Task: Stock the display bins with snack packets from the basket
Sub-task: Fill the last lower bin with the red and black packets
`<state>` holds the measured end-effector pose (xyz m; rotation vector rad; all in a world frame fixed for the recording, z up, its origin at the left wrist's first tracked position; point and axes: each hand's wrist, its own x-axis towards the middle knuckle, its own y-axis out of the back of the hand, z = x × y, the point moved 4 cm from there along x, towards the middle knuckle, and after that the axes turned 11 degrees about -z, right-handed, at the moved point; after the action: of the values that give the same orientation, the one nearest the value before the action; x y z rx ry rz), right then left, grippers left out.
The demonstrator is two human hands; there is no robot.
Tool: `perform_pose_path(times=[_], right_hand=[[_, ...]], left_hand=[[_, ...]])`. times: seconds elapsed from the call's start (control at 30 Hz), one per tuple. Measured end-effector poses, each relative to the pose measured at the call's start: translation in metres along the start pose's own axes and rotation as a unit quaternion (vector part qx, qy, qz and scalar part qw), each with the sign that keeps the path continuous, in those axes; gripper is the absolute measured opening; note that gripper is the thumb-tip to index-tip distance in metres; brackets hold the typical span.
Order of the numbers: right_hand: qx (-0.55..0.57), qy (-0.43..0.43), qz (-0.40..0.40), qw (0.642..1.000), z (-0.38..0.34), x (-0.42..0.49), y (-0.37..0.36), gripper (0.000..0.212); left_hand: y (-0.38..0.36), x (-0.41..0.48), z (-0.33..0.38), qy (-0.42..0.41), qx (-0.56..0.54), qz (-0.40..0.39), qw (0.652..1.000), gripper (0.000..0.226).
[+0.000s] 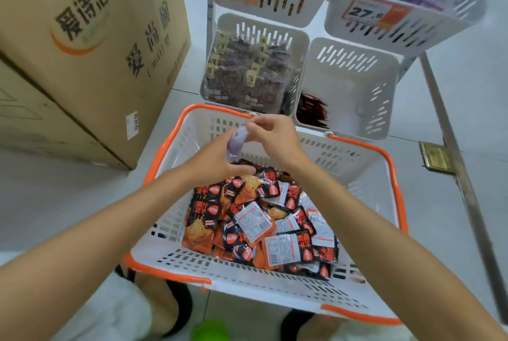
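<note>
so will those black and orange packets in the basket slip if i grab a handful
Probably: the glossy black-and-orange snack packets show glare, so likely slick. They look thin and lie loosely heaped, so probably light and floppy.

Single view: head cam, wide-angle w/ bent edges, facing fwd and steeply down from above. Sits close over the orange-rimmed basket (261,285), which fills centre frame. Forearms enter from both bottom corners; left hand (217,159) and right hand (275,134) meet mid-frame. Display bins (343,88) along top, cardboard box (90,46) top-left, floor (467,121) at right.
</note>
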<state>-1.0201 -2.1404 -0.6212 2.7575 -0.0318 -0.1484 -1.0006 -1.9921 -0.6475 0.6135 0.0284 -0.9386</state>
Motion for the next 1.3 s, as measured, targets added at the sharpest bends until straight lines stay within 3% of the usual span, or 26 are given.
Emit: perform_pose_path(times=[0.1,0.2,0.3,0.37,0.43,0.5,0.6,0.7,0.77,0.87,0.93,1.0,1.1,1.17,1.27,1.3], right_hand=[[0.053,0.02,-0.027,0.998,-0.01,-0.019,0.016,0.016],[-0.082,-0.081,-0.061,0.991,0.034,-0.047,0.02,0.007],[-0.203,-0.26,-0.209,0.92,0.112,-0.089,-0.013,0.044],[-0.264,-0.305,-0.243,0.882,0.149,-0.113,-0.034,0.044],[-0.303,-0.273,-0.194,0.892,0.167,-0.12,-0.038,0.021],[-0.25,-0.247,-0.149,0.924,0.169,-0.118,-0.03,0.009],[-0.158,-0.213,-0.118,0.957,0.145,-0.108,-0.001,0.011],[-0.094,-0.127,-0.021,0.987,0.11,-0.105,0.023,0.01],[-0.031,-0.062,-0.052,0.996,0.088,-0.111,0.015,0.007],[0.002,-0.041,-0.167,0.985,0.078,-0.121,-0.005,0.006],[0.017,-0.087,-0.193,0.977,0.089,-0.128,-0.004,0.018],[-0.069,-0.162,-0.223,0.959,0.118,-0.14,0.003,0.045],[-0.281,-0.248,-0.345,0.86,0.169,-0.17,0.0,0.09],[-0.328,-0.256,-0.382,0.825,0.183,-0.18,-0.008,0.077],[-0.324,-0.234,-0.381,0.834,0.176,-0.172,-0.006,0.003],[-0.314,-0.223,-0.337,0.859,0.167,-0.164,0.0,0.019]], left_hand=[[-0.011,0.01,0.001,0.027,-0.178,0.065,0.981,0.034],[-0.017,0.003,-0.016,0.068,-0.298,0.032,0.951,0.024],[-0.026,-0.009,-0.038,0.12,-0.327,0.018,0.937,0.018],[-0.031,-0.018,-0.05,0.147,-0.331,0.03,0.931,0.023],[-0.037,-0.025,-0.06,0.169,-0.346,0.039,0.922,0.03],[-0.042,-0.033,-0.067,0.197,-0.36,0.055,0.91,0.032],[-0.051,-0.042,-0.073,0.235,-0.378,0.079,0.892,0.033],[-0.071,-0.035,-0.059,0.231,-0.439,0.028,0.868,0.04],[-0.089,-0.021,-0.039,0.211,-0.51,-0.016,0.834,0.045],[-0.106,-0.001,-0.026,0.187,-0.485,-0.01,0.854,0.015],[-0.106,0.004,-0.037,0.197,-0.449,0.027,0.871,0.009],[-0.103,0.003,-0.048,0.2,-0.442,0.004,0.875,0.006],[-0.103,-0.002,-0.055,0.212,-0.426,-0.041,0.879,0.016],[-0.104,-0.006,-0.056,0.217,-0.416,-0.057,0.881,0.015],[-0.105,-0.013,-0.057,0.226,-0.427,-0.056,0.874,0.009],[-0.104,-0.014,-0.057,0.231,-0.432,-0.041,0.871,0.009]])
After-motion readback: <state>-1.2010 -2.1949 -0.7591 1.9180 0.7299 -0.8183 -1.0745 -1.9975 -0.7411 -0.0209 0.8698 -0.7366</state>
